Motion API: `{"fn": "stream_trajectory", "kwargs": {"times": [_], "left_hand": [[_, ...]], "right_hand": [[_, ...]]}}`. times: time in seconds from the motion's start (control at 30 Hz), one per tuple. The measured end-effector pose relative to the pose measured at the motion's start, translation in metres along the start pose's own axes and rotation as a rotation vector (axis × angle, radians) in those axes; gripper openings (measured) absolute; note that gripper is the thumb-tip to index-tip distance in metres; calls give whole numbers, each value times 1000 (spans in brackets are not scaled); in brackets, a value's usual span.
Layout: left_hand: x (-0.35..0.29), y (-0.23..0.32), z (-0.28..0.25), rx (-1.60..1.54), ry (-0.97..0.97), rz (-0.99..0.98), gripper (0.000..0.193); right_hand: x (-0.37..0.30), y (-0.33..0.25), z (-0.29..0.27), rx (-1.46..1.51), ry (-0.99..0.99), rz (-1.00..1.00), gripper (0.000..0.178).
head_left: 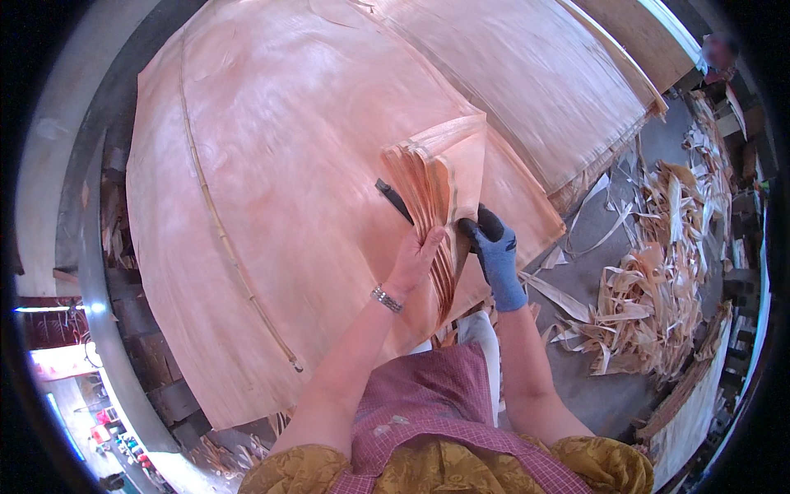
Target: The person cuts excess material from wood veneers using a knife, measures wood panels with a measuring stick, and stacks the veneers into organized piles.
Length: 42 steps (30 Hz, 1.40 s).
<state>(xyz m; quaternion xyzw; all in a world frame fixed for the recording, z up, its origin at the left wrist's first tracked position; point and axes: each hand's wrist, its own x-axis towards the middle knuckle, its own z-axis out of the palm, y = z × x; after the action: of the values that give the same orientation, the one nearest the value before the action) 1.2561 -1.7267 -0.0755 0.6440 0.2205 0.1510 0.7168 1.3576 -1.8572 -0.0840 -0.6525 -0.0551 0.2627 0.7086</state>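
A thick bundle of thin, pinkish wood veneer sheets [457, 169] stands up in front of me, its layered edges fanned toward the left. My bare left hand [415, 259], with a metal band at the wrist, is closed round the lower left edges. On the bundle's right side, my right hand [491, 247], in a blue and black glove, pinches the edge with its fingers bent. A dark, flat strip [393, 200] sticks out to the left from behind the bundle; its kind and far end are hidden. Underneath spreads a broad pile of veneer sheets [288, 140].
A long thin bamboo stick [222, 230] lies along the left of the pile. Another veneer stack [535, 90] adjoins at the far right. Torn veneer scraps [646, 305] heap on the grey floor [580, 288] to the right. A grey rail [111, 305] curves along the left.
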Motion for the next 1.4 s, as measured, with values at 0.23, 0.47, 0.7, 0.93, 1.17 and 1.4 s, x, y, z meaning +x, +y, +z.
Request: {"fn": "stream_trajectory", "kwargs": {"times": [0.23, 0.47, 0.7, 0.93, 1.17, 1.4], "left_hand": [[-1, 12, 3, 159, 5, -72, 32], [2, 4, 0, 28, -7, -21, 37], [3, 8, 2, 40, -6, 5, 34], [5, 4, 1, 84, 5, -14, 33], [5, 13, -2, 131, -61, -119, 35], [5, 6, -2, 68, -13, -15, 36]], "right_hand": [[-40, -42, 9, -664, 431, -499, 47], [-38, -52, 31, -841, 196, -695, 43], [9, 3, 6, -163, 62, -136, 47], [-12, -13, -6, 22, 110, 18, 41], [-50, -27, -4, -431, 543, -444, 39], [-32, -50, 30, -694, 285, -522, 51]]}}
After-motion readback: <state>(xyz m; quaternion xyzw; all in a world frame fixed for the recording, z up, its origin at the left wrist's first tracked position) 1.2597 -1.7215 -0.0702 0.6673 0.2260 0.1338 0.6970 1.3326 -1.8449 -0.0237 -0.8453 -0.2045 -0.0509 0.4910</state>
